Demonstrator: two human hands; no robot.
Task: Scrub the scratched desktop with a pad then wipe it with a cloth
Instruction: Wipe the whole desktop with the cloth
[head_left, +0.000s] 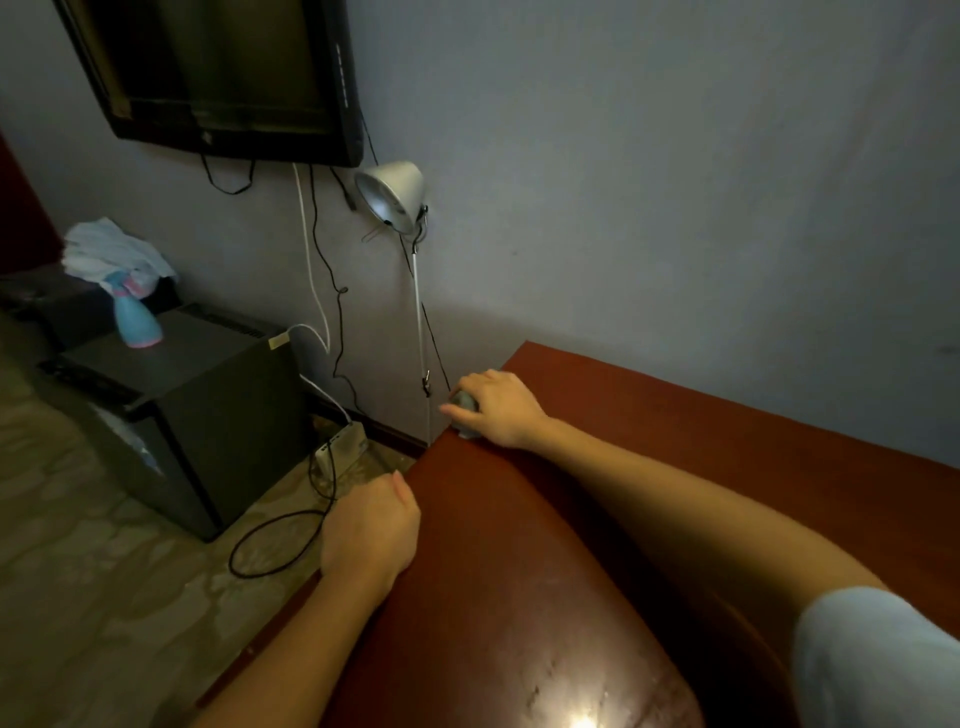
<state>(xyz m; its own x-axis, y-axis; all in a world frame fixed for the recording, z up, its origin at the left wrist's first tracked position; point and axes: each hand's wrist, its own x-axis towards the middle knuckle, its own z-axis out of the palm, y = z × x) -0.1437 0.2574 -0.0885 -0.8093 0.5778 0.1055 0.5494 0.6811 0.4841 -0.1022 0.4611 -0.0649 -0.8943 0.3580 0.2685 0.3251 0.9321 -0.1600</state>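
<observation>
A reddish-brown desktop (649, 447) fills the lower right, with pale scratch marks and a glare spot near its front edge. At the desk's far left corner my right hand (498, 408) presses down on a grey scrubbing pad (464, 401), which is mostly hidden under the fingers. My left hand (371, 527) is closed around the desk's left edge, thumb on top. A white cloth (111, 249) lies crumpled on a dark surface at the far left, away from the desk.
A silver clamp lamp (392, 197) hangs over the desk corner on a thin pole. A black mini fridge (192, 410) stands left with a blue spray bottle (136, 319) on it. Cables and a power strip (343, 447) lie on the floor. A wall television (218, 78) hangs above.
</observation>
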